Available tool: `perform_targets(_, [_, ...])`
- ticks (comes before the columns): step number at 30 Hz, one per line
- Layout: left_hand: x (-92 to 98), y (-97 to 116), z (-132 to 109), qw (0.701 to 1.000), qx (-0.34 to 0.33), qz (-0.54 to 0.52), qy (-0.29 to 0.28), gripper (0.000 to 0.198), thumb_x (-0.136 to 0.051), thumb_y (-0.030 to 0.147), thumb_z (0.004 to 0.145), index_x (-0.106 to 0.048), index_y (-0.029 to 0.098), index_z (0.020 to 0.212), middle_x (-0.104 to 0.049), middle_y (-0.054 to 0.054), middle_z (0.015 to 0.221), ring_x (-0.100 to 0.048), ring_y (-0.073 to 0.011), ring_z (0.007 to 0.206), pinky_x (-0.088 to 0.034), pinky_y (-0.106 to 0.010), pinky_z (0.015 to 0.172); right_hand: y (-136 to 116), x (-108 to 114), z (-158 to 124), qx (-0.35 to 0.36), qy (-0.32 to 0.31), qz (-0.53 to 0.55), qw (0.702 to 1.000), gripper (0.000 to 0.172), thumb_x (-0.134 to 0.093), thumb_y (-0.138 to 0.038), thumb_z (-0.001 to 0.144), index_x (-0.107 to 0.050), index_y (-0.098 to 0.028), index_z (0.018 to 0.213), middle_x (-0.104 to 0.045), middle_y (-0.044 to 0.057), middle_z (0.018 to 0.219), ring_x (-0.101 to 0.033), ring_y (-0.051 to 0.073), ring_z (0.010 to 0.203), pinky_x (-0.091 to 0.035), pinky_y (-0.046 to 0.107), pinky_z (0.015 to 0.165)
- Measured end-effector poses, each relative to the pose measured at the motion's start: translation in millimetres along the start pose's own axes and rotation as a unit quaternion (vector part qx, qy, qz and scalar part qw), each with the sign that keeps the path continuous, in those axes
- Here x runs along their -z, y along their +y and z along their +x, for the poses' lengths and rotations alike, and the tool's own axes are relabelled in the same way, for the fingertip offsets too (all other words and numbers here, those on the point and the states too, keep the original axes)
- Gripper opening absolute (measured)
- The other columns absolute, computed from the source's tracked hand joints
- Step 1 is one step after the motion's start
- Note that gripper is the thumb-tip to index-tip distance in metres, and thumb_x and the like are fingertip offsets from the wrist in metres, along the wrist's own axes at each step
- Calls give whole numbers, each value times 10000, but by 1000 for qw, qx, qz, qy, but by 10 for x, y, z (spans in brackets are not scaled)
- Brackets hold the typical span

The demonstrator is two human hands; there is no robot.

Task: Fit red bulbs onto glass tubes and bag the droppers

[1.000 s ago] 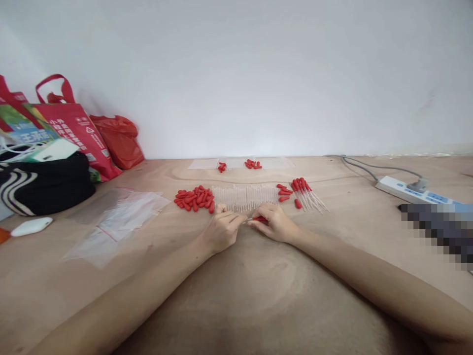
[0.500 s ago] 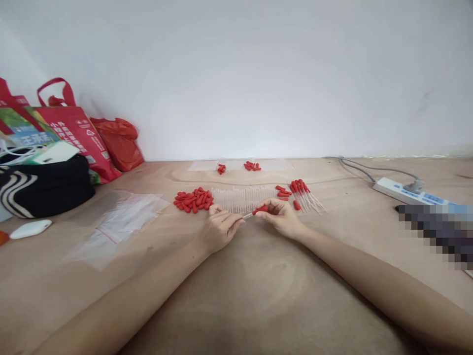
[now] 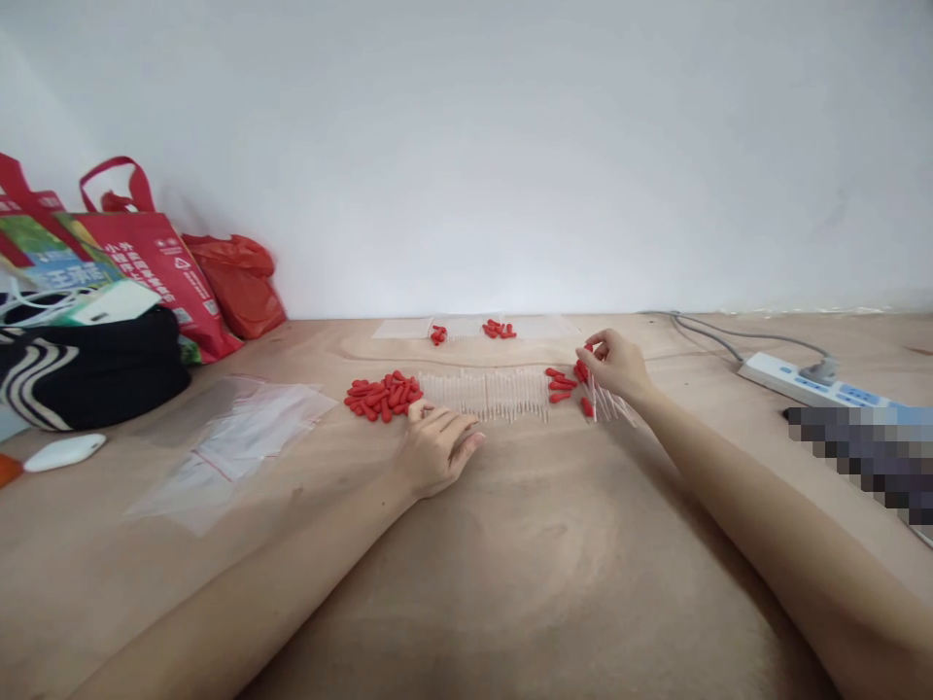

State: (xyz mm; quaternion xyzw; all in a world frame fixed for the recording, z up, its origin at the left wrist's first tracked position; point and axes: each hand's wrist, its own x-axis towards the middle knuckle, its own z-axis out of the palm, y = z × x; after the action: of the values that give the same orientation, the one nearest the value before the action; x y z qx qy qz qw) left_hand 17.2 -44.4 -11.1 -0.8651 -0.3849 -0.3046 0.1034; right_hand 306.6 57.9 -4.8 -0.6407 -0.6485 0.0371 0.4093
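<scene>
My right hand (image 3: 616, 365) pinches a dropper by its red rubber bulb (image 3: 588, 348), over the fanned group of glass droppers (image 3: 608, 403) with red bulbs; the fingers hide most of that group and the held dropper's tube. My left hand (image 3: 439, 447) rests on the table with fingers loosely bent, thumb apart, and nothing visible in it. Just beyond it lies a row of clear glass tubes (image 3: 485, 394), side by side. A pile of loose red bulbs (image 3: 383, 396) sits left of the row, and a few more bulbs (image 3: 559, 385) lie at its right end.
Farther back, flat clear bags (image 3: 408, 329) lie by the wall with small red bulb clusters (image 3: 500, 330). Plastic zip bags (image 3: 233, 447) lie at left. Shopping bags (image 3: 156, 262) and a black striped bag (image 3: 94, 374) stand far left. A power strip (image 3: 809, 384) lies right.
My right hand has moved right and away from me with the dropper, to the fanned group. My left hand has let go of the glass tube and stays in place.
</scene>
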Motion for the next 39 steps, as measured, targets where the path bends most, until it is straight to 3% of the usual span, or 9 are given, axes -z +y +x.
perform_targets(8, [9,-13,-11,1000,14,2,-23,184,-422,266,842,-578,176,809,-675,-17,801,-580,-157,719,-245,-375,790,-52,-270,-4,38,-69,-196,977,253,-447,-363,751,-583,-194,879,-638,46,722,-562,212,751,-297,351,719])
perform_targets(14, [13,-25,-19,1000,20,18,-16,193,-418,268,838,-582,177,793,-670,-19,779,-573,-156,711,-252,-374,785,-44,-98,-112,31,-56,-176,982,247,-458,-405,739,-596,-201,768,-636,33,718,-560,196,702,-305,287,623])
perform_targets(18, [-8,-55,-36,997,47,55,8,159,-437,220,808,-591,182,794,-649,-36,750,-545,-184,740,-256,-382,750,-85,77,-363,76,-85,-154,981,298,-464,-470,719,-577,-200,660,-600,15,618,-533,166,594,-285,260,560])
perform_targets(24, [-25,-174,-40,986,109,123,39,138,-491,189,725,-590,189,822,-608,-70,805,-495,-239,792,-266,-400,698,-52,191,-681,124,-78,-183,972,289,-430,-432,745,-600,-198,755,-600,19,634,-548,183,663,-287,296,631])
perform_targets(28, [-4,-349,40,975,142,160,51,94,-511,218,710,-592,192,750,-591,-77,817,-480,-260,815,-267,-423,705,-30,160,-710,131,-89,-208,965,270,-424,-385,755,-594,-191,678,-625,44,702,-560,203,731,-297,317,655])
perform_targets(34, [-104,-555,430,961,246,126,-31,163,-547,344,677,-621,202,709,-572,-109,863,-453,-317,892,-296,-465,705,-110,148,-688,95,-87,-227,965,255,-430,-323,736,-586,-175,597,-628,77,648,-567,211,668,-331,309,629])
perform_targets(37, [-224,-630,675,930,331,111,-116,240,-550,414,668,-633,195,723,-547,-130,981,-404,-347,1001,-279,-495,773,-157,187,-686,65,-41,-202,976,265,-438,-346,731,-591,-177,594,-622,68,622,-556,200,615,-328,305,613])
perform_targets(39, [-309,-687,810,914,363,112,-139,288,-542,439,669,-633,172,724,-536,-152,1015,-380,-363,1038,-268,-506,801,-198,198,-711,87,3,-167,982,267,-450,-364,731,-587,-179,597,-616,52,611,-548,188,611,-321,309,633])
